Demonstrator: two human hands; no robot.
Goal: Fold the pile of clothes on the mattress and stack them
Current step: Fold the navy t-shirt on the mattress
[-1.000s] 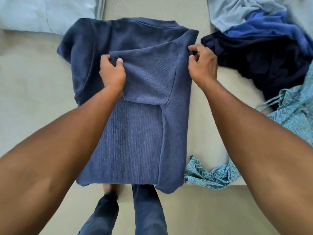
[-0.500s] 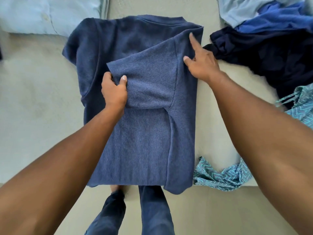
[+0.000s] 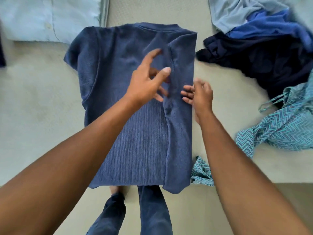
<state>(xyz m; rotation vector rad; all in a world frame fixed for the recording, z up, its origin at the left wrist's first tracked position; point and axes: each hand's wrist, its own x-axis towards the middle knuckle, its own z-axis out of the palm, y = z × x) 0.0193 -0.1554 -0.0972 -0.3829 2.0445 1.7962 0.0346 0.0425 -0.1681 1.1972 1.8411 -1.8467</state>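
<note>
A navy ribbed t-shirt lies flat on the beige mattress, its right side folded inward in a long strip and its left sleeve spread out. My left hand hovers over the shirt's middle with fingers spread, blurred, holding nothing. My right hand rests at the folded right edge, fingertips touching the cloth. The unfolded pile of light blue, royal blue and dark navy garments sits at the upper right.
A teal zigzag-patterned garment lies at the right, with a bit of it by the shirt's hem. A folded light blue shirt lies at the upper left. My legs stand at the mattress's near edge.
My left hand let go of the right sleeve, which now lies flat along the folded strip. My right hand slid down the shirt's right edge toward me.
</note>
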